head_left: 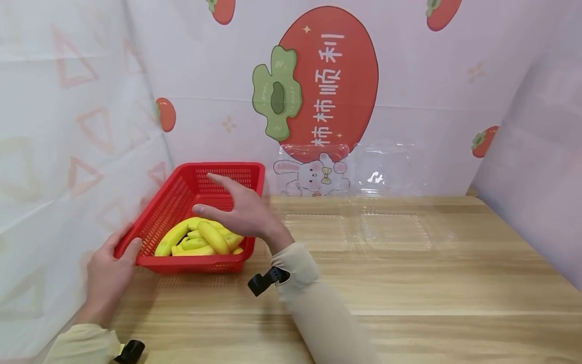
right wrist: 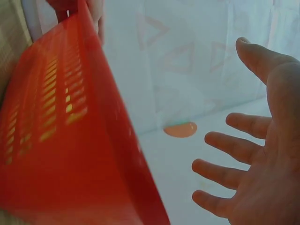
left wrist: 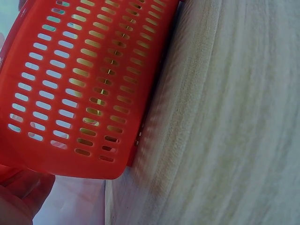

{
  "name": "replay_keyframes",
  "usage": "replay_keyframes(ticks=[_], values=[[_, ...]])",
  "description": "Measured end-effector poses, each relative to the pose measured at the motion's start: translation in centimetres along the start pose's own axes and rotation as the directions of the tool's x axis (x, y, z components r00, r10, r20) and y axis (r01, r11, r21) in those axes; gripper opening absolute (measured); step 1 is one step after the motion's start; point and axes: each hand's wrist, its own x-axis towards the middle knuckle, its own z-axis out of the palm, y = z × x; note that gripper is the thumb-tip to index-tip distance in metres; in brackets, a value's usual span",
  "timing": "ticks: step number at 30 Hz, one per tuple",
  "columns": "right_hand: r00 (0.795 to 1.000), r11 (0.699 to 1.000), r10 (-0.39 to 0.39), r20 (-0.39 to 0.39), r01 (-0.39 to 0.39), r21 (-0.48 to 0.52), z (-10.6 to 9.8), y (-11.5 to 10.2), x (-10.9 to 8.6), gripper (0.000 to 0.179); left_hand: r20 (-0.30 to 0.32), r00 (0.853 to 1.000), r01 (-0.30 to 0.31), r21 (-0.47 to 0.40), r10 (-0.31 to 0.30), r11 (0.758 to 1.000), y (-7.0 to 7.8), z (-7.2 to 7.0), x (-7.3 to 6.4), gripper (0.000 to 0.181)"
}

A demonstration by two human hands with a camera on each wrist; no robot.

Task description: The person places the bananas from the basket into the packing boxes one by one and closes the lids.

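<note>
A red plastic basket stands at the left of the table, with several yellow bananas piled in its near end. My left hand grips the basket's near left corner, thumb over the rim; the left wrist view shows only part of that hand beside the basket wall. Over the basket, my right hand hovers with its fingers spread and nothing held. In the right wrist view its fingers are extended, apart from the basket rim.
Two clear plastic boxes lie side by side at the table's back, lids raised against the printed backdrop. A white cloth wall stands close along the left; another cloth bounds the right. The table has a wood-grain surface.
</note>
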Motion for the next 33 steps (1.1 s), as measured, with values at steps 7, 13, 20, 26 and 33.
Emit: replay_keyframes(ticks=[7, 13, 20, 26, 33], values=[[0.997, 0.999, -0.046, 0.063, 0.045, 0.018, 2.6, -2.1, 0.9, 0.079, -0.001, 1.0, 0.03, -0.032, -0.03, 0.999, -0.6, -0.8, 0.0, 0.065], [0.996, 0.999, -0.03, 0.08, 0.028, 0.027, 3.4, -2.1, 0.7, 0.075, 0.014, 1.0, -0.004, -0.046, 0.004, 0.999, -0.2, -0.4, 0.2, 0.065], [0.995, 0.997, 0.006, 0.102, -0.014, 0.07, 4.3, -1.1, 0.6, 0.075, 0.024, 1.0, -0.016, -0.024, 0.017, 1.0, 0.2, -0.3, 0.2, 0.064], [0.992, 0.996, 0.025, 0.127, -0.035, 0.078, 5.1, 0.0, 0.6, 0.076, 0.031, 0.999, -0.011, -0.009, 0.011, 1.0, 0.4, -0.1, 0.4, 0.064], [0.991, 0.996, 0.026, 0.128, -0.037, 0.086, 5.4, 0.2, 0.8, 0.076, 0.021, 1.0, -0.02, -0.004, 0.02, 1.0, 0.3, -0.3, 0.5, 0.064]])
